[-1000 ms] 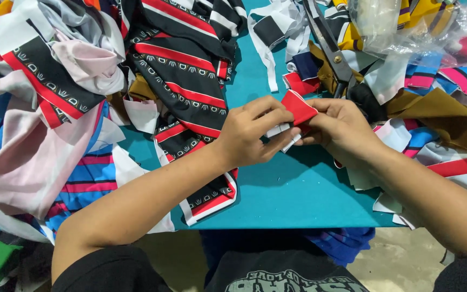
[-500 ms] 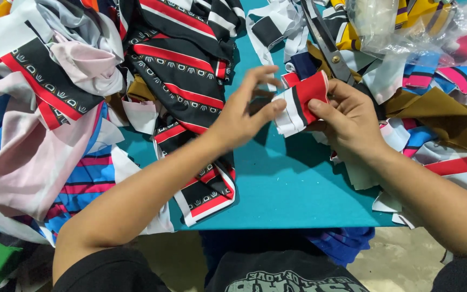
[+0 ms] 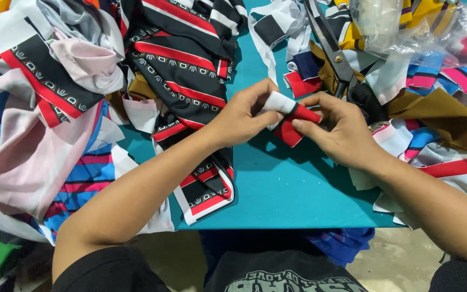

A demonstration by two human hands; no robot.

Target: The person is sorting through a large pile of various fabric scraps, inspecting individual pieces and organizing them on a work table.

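Note:
A small strip of red, white and black fabric (image 3: 292, 115) is held between both hands just above the teal table (image 3: 298, 189). My left hand (image 3: 244, 114) pinches its white end from the left. My right hand (image 3: 336, 130) grips the red end from the right, fingers curled over it. The strip looks folded or rolled into a short bundle. Large tailor's scissors (image 3: 331, 48) lie on the scraps just behind my right hand.
A heap of black, red and white patterned cloth (image 3: 179, 70) lies at the left, with pink and blue striped pieces (image 3: 39, 157) beside it. Mixed scraps (image 3: 439, 119) and a clear plastic bag (image 3: 406, 27) crowd the right. The table's front edge runs below my forearms.
The fabric strip was spread out between my hands; now it is folded into a tighter bundle and both hands have closed in on it, slightly lower.

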